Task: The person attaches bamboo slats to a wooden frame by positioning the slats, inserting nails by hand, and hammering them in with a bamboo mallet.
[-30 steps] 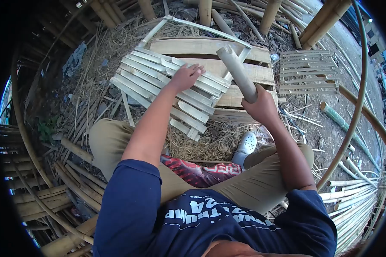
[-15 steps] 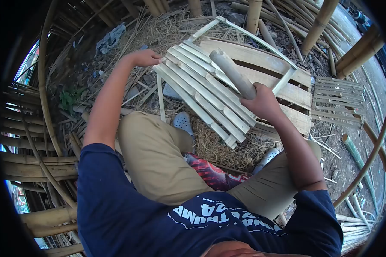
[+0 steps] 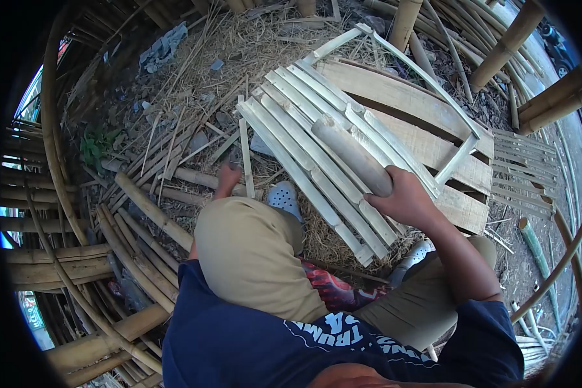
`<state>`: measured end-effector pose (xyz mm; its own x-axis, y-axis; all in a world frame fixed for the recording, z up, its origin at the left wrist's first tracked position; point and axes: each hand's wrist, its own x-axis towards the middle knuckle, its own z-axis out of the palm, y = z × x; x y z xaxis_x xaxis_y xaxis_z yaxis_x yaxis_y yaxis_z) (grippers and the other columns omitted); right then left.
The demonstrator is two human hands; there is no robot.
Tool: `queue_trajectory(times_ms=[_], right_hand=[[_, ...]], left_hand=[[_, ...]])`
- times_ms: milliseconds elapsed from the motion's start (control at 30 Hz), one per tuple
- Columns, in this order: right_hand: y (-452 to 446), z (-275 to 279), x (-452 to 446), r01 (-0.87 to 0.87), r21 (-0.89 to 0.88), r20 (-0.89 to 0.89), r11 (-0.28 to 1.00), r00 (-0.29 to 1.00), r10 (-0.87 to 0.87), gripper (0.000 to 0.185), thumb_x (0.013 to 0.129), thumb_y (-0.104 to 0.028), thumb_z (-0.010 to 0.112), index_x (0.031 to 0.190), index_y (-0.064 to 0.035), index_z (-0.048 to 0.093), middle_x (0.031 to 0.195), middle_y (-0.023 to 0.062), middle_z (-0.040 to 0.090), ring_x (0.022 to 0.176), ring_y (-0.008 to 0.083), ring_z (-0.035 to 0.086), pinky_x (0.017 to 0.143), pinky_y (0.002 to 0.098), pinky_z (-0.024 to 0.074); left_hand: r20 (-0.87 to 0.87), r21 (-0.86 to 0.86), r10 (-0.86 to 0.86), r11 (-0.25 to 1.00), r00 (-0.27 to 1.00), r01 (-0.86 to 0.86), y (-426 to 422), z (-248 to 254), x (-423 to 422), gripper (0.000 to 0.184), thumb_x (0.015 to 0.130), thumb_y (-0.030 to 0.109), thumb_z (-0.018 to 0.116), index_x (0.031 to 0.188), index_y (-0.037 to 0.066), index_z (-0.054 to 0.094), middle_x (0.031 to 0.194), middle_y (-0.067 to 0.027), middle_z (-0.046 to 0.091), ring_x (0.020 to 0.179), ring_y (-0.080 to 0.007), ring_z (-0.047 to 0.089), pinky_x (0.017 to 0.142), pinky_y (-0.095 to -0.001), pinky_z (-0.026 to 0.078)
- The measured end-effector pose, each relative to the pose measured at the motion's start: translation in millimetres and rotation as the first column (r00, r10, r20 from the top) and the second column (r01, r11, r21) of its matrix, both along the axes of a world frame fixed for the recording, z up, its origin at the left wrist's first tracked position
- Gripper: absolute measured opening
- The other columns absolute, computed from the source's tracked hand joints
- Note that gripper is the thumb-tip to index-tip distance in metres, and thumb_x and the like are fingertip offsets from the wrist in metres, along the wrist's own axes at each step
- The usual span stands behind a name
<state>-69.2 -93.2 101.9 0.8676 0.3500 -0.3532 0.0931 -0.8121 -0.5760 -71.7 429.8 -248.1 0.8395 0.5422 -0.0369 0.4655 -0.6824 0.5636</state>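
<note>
Right hand (image 3: 402, 196): grip closed round one end of a club (image 3: 352, 155), which lay across the rack's slats in view; contact could not be told. Left hand (image 3: 229, 176): low, beyond the left knee (image 3: 239, 242); grip could not be told. Rack (image 3: 312, 173): partly over planks (image 3: 420, 139), near corner overhanging. Risk, as judged: a blow to that overhang tipping it, or splitting slats.

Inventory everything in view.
slatted frame: 1, pale, centre
plank platform: 1, pale, centre-right
cylinder: 1, beige, centre
slatted panel: 1, pale, far right
bamboo stem: 1, green, right
poles: many, tan, left and right
straw: uncountable, tan, throughout
cloth: 1, grey-blue, upper left
plant: 1, green, left
printed fabric: 1, red-black, lower centre
clogs: 2, pale, lower centre
trousers: 1, khaki, lower centre
shirt: 1, navy, bottom
left hand: 1, left-centre
right hand: 1, holding cylinder
</note>
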Motion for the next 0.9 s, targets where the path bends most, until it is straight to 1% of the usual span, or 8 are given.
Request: queue_trajectory(times_ms=[33, 100, 233, 533, 600, 700, 767, 900], right_hand=[[1.2, 0.6, 1.1, -0.001, -0.002, -0.008, 1.0, 1.0, 0.001, 0.052, 0.08, -0.036, 0.083, 0.107, 0.007, 0.068, 0.097, 0.0284, 0.073, 0.094, 0.0424, 0.073, 0.086, 0.0481, 0.057], [3.0, 0.7, 4.5, 0.003, -0.005, 0.0, 1.0, 1.0, -0.003, 0.053, 0.08, -0.036, 0.083, 0.107, 0.0075, 0.068, 0.099, 0.0292, 0.073, 0.095, 0.0426, 0.073, 0.087, 0.048, 0.0567], [4.9, -0.4, 8.5, 0.007, -0.019, -0.025, 1.0, 1.0, -0.007, 0.056, 0.08, -0.036, 0.084, 0.111, 0.0084, 0.068, 0.099, 0.0292, 0.073, 0.095, 0.0416, 0.073, 0.088, 0.0468, 0.0564], [-15.0, 1.5, 2.5, 0.044, 0.009, 0.091, 0.999, 0.995, -0.045, 0.062, 0.078, -0.037, 0.084, 0.118, 0.0096, 0.068, 0.102, 0.0291, 0.073, 0.097, 0.0405, 0.073, 0.09, 0.0446, 0.0562], [-23.9, 4.6, 0.9, 0.066, 0.018, 0.073, 0.998, 0.995, -0.067, 0.062, 0.078, -0.036, 0.083, 0.117, 0.01, 0.068, 0.102, 0.0296, 0.073, 0.098, 0.0405, 0.073, 0.09, 0.0447, 0.0563], [-38.0, 9.7, -5.9, 0.092, 0.04, 0.116, 0.995, 0.989, -0.096, 0.059, 0.076, -0.032, 0.081, 0.114, 0.0107, 0.068, 0.101, 0.0297, 0.073, 0.097, 0.0404, 0.074, 0.09, 0.0446, 0.0567], [-47.9, 8.9, -9.0, 0.114, 0.047, 0.143, 0.992, 0.982, -0.12, 0.057, 0.076, -0.031, 0.08, 0.113, 0.0111, 0.068, 0.1, 0.0297, 0.073, 0.093, 0.0404, 0.074, 0.088, 0.0447, 0.0574], [-63.4, 13.5, -17.0, 0.175, 0.147, 0.108, 0.974, 0.976, -0.191, 0.056, 0.077, -0.028, 0.078, 0.113, 0.0124, 0.066, 0.093, 0.0282, 0.074, 0.088, 0.0397, 0.075, 0.083, 0.0456, 0.059]], left_hand=[[-0.183, -0.022, -0.035, 0.999, 0.983, 0.031, -1.5, -34.0, -8.2, 0.044, 0.084, 0.029, 0.077, 0.118, 0.001, 0.075, 0.122, -0.0307, 0.071, 0.104, -0.0439, 0.071, 0.091, -0.0516, 0.056], [-0.31, -0.096, -0.269, 0.963, 0.912, 0.252, -11.6, -74.4, -23.1, 0.053, 0.079, 0.034, 0.081, 0.12, 0.001, 0.074, 0.133, -0.03, 0.066, 0.113, -0.0454, 0.068, 0.095, -0.0519, 0.055], [-0.107, 0.286, -0.106, 0.949, 0.989, 0.133, -71.8, -29.4, -49.1, 0.049, 0.076, 0.031, 0.083, 0.112, -0.001, 0.076, 0.118, -0.0299, 0.072, 0.107, -0.0472, 0.071, 0.092, -0.054, 0.055], [-0.304, 0.032, 0.084, 0.996, 0.949, -0.078, 19.0, 10.7, -28.6, 0.04, 0.075, 0.024, 0.082, 0.106, -0.002, 0.077, 0.105, -0.0287, 0.075, 0.098, -0.0461, 0.074, 0.085, -0.0553, 0.056], [-0.322, 0.019, 0.049, 0.999, 0.945, -0.045, 51.1, 34.9, -24.4, 0.038, 0.075, 0.023, 0.082, 0.104, -0.002, 0.078, 0.102, -0.0284, 0.076, 0.095, -0.0458, 0.074, 0.084, -0.0555, 0.056], [-0.318, 0.131, -0.131, 0.975, 0.939, 0.18, 114.9, 41.9, -20.9, 0.025, 0.076, 0.005, 0.074, 0.097, -0.009, 0.076, 0.089, -0.0292, 0.075, 0.084, -0.042, 0.077, 0.07, -0.0526, 0.057], [-0.321, -0.029, 0.262, 0.958, 0.91, -0.286, 111.2, 75.9, -11.2, 0.024, 0.077, 0.0, 0.069, 0.098, -0.012, 0.074, 0.09, -0.0294, 0.075, 0.083, -0.0404, 0.077, 0.067, -0.0508, 0.057], [-0.03, -0.021, 0.401, 0.916, 0.916, -0.401, 78.6, 195.6, -6.1, 0.028, 0.078, -0.006, 0.066, 0.104, -0.008, 0.073, 0.091, -0.0263, 0.074, 0.082, -0.035, 0.076, 0.068, -0.0485, 0.056]])
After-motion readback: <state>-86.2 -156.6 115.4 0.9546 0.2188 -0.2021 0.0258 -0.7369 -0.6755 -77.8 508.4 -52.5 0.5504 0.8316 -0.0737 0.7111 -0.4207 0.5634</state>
